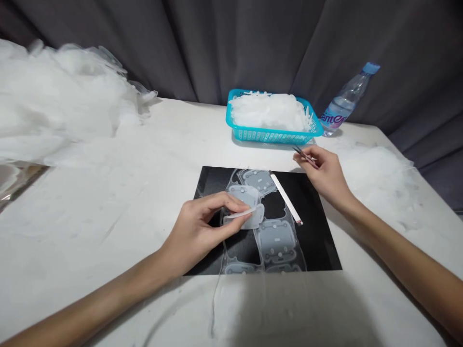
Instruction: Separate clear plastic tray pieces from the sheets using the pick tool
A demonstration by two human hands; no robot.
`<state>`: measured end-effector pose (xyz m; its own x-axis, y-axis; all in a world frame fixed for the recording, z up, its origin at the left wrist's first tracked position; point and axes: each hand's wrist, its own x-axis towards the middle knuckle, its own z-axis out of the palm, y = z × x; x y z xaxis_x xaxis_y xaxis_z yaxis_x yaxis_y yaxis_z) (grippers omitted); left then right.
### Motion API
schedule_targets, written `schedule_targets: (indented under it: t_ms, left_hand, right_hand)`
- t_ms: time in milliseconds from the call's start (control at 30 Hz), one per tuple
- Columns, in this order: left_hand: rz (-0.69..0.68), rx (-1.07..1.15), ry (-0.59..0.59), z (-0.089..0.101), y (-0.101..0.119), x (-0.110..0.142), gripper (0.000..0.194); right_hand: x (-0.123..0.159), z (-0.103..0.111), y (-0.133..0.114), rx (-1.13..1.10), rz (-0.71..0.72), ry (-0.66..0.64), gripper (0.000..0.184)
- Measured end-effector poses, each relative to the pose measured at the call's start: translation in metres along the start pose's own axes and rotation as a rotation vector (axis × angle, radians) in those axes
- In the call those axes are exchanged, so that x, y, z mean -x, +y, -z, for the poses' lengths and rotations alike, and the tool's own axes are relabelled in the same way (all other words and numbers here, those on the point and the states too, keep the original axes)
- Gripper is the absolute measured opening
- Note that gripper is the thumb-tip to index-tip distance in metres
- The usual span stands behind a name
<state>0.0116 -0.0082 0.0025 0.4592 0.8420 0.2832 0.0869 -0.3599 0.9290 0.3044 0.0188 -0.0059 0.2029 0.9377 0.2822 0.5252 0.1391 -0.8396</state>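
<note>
My left hand [206, 226] pinches a small translucent white silicone-like piece [255, 215] between thumb and fingertips, over a black mat [314, 241]. Beneath it lies a clear sheet of joined, rounded frosted parts [277, 240], stretching past the mat's front edge. In my right hand [325, 173] is a pair of tweezers [306, 158], tips pointing up and left, raised near the mat's back right corner. A thin white strip [285, 198] lies slantwise on the mat between the hands.
A blue basket [275, 137] full of white pieces stands at the back. Right of it leans a water bottle [343, 103]. Heaps of translucent sheets lie at left [65, 96] and right [376, 168]. A dark curtain [202, 48] hangs behind the white table [108, 231].
</note>
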Motion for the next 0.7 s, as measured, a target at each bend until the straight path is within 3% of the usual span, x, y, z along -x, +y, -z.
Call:
schedule_targets:
  t_ms: [100,267,567,700]
  left_hand:
    - [-0.011,0.003,-0.004,0.0,0.0,0.0,0.011]
    - [0.014,0.006,-0.009,0.0,0.001,0.001,0.011]
    - [0.082,-0.08,-0.028,0.0,0.003,0.002,0.006]
    - [0.059,-0.103,-0.016,-0.001,0.002,0.001,0.009]
  right_hand:
    - [-0.012,0.01,0.026,0.304,0.037,0.012,0.031]
    - [-0.009,0.007,0.048,0.558,0.1,0.072,0.033]
    - [-0.007,-0.001,0.062,0.515,0.308,0.004,0.033]
    - [-0.008,-0.004,0.065,0.6,0.344,0.019,0.038]
